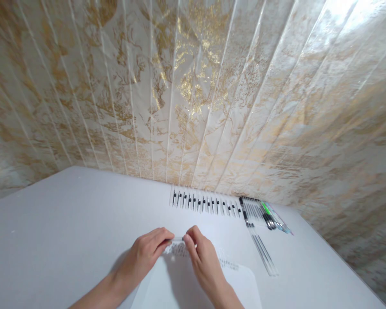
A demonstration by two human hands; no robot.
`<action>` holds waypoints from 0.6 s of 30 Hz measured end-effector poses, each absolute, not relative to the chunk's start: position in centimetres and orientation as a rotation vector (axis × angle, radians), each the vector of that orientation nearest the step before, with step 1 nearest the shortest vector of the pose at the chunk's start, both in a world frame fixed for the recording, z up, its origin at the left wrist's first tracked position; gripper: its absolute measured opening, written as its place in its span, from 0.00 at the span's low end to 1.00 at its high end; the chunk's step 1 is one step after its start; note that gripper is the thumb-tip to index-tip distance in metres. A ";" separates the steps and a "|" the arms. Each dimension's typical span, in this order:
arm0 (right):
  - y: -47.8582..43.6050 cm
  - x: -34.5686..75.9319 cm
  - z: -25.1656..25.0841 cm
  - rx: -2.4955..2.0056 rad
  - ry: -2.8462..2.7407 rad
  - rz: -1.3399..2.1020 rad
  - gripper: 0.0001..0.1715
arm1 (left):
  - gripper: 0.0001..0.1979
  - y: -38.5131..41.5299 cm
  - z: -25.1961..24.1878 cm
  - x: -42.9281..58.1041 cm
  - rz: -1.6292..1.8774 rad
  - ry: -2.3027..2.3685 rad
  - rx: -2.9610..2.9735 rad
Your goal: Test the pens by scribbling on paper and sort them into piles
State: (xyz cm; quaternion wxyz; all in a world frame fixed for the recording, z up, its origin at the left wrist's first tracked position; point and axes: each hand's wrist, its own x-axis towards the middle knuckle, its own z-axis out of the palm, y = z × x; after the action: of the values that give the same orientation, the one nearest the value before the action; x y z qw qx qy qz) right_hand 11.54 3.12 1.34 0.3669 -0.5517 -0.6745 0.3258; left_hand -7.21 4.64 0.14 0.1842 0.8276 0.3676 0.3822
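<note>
Between my two hands a slim clear pen barrel (178, 238) is held level, above a white sheet or board (241, 285). My left hand (152, 246) pinches its left end between thumb and fingers. The right end, which looks dark, is in the closed fingers of my right hand (201, 253). Small dark parts (180, 249) lie just below the barrel, partly hidden by my hands. More small pieces (230, 264) sit along the sheet's top edge, right of my right hand.
A row of clear pens with black clips (204, 203) lies near the wall. Right of it is a group of dark, green and blue pens (268, 214). Several thin rods (263, 251) lie below that. A gold-patterned curtain (193, 94) hangs behind the white table (67, 223).
</note>
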 end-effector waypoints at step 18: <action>2.3 8.2 3.2 -1.024 -1.508 1.273 0.12 | 0.05 3.8 3.4 -6.3 1.223 1.209 2.005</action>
State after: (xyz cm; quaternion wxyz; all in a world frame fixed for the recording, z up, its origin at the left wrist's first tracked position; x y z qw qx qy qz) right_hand 8.19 2.27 3.16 0.4431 -0.4130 -0.6081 0.5132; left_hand -6.34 3.78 3.41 0.2476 0.7355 0.4433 0.4486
